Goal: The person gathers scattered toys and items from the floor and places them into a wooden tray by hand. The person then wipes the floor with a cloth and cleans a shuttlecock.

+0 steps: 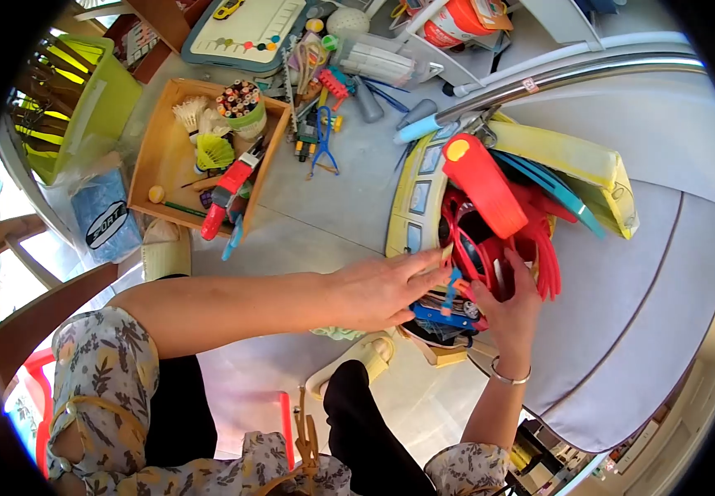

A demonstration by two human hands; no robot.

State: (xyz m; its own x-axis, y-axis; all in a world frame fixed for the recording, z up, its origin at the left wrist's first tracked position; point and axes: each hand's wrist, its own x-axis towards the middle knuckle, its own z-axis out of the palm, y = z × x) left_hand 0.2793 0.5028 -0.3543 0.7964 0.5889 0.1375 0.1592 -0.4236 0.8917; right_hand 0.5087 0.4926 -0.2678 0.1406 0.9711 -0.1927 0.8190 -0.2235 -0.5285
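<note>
A yellow bus-shaped toy box (413, 198) with printed windows stands with its lid (613, 178) raised, packed with toys. My left hand (378, 289) reaches to its near side, fingers apart, fingertips by a small blue-and-orange toy (454, 285). Inside the box, my right hand (510, 307) has its thumb and fingers around part of a red plastic toy (502, 277); some fingertips are hidden. Above the hands, a red cylinder-like toy with a yellow disc (485, 186) leans out. A blue toy car (440, 317) lies low in the box. A teal flat piece (551, 186) rests against the lid.
A wooden drawer (147, 178) with shuttlecocks, a pencil tub and a red toy lies on the floor. Past it are a drawing board (246, 29), loose toys and a clear case (374, 62). A green bin (105, 107) stands left; a grey cushioned surface (622, 314) lies right.
</note>
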